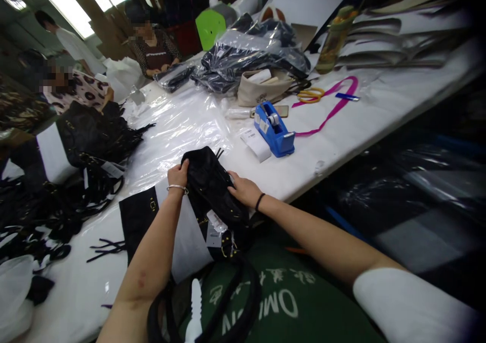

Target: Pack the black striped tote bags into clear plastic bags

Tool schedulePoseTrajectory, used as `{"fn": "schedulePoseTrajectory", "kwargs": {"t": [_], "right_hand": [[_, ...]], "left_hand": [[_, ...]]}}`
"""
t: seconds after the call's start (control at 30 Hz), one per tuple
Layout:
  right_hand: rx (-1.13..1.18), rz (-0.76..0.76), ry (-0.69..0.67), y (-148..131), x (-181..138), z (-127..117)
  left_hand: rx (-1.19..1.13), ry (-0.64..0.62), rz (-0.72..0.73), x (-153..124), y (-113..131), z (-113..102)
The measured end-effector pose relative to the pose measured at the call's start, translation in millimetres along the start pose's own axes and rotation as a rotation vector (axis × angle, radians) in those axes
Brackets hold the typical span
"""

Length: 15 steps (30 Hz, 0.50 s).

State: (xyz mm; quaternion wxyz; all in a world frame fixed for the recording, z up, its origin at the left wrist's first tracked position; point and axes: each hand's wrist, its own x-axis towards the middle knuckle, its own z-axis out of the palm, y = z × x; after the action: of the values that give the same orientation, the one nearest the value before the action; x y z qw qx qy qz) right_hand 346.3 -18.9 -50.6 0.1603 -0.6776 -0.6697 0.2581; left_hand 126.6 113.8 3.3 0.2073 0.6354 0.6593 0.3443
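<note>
A black bag (207, 178) with gold-coloured fittings lies at the table's front edge, partly against my green apron. My left hand (177, 177) pinches its upper left edge, thumb on top. On its right side, my right hand (245, 190) grips the edge, its fingertips partly hidden by the fabric. A white paper band (186, 246) wraps around the bag's body. Tags (214, 234) hang at the front, and black handles (243, 282) loop down over my apron. Part of the bag's left side (134, 216), with a small gold buckle, shows past my left forearm.
A blue tape dispenser (275, 132) stands right of the bag beside white labels (257, 145). Beyond are yellow-handled scissors (311, 96), a magenta ribbon (330, 115), a beige pouch (261, 87) and plastic-wrapped goods (254, 54). Black bags (91, 135) pile up at left; several people work behind.
</note>
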Motion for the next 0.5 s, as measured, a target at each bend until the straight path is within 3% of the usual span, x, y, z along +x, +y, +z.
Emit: {"fn": "schedulePoseTrajectory", "kwargs": {"t": [0.07,0.13,0.2,0.27,0.37,0.43,0.5], "right_hand": [[-0.053,0.015,-0.007,-2.4,-1.4,-11.6],[-0.041,-0.042,0.096,-14.4,11.1,-22.1],[0.125,-0.156,0.205,-29.7,35.1,-26.2],[0.447,-0.186,0.162,-40.8,61.8,-20.8],[0.867,-0.059,0.025,-41.8,87.3,1.9],[0.910,-0.034,0.051,-34.7,91.0,18.3],[0.787,-0.079,0.111,-27.8,88.8,29.1]], "left_hand": [[0.086,-0.032,0.012,-3.6,11.7,4.0],[0.128,-0.041,0.034,-5.0,23.2,6.1],[0.123,-0.043,0.053,-4.4,31.4,6.5],[0.099,-0.047,0.060,-2.6,32.7,6.3],[0.048,-0.054,0.030,-0.9,17.6,9.6],[-0.067,-0.083,-0.029,-2.0,-1.5,16.8],[-0.245,-0.115,-0.093,-4.6,-22.0,28.0]]}}
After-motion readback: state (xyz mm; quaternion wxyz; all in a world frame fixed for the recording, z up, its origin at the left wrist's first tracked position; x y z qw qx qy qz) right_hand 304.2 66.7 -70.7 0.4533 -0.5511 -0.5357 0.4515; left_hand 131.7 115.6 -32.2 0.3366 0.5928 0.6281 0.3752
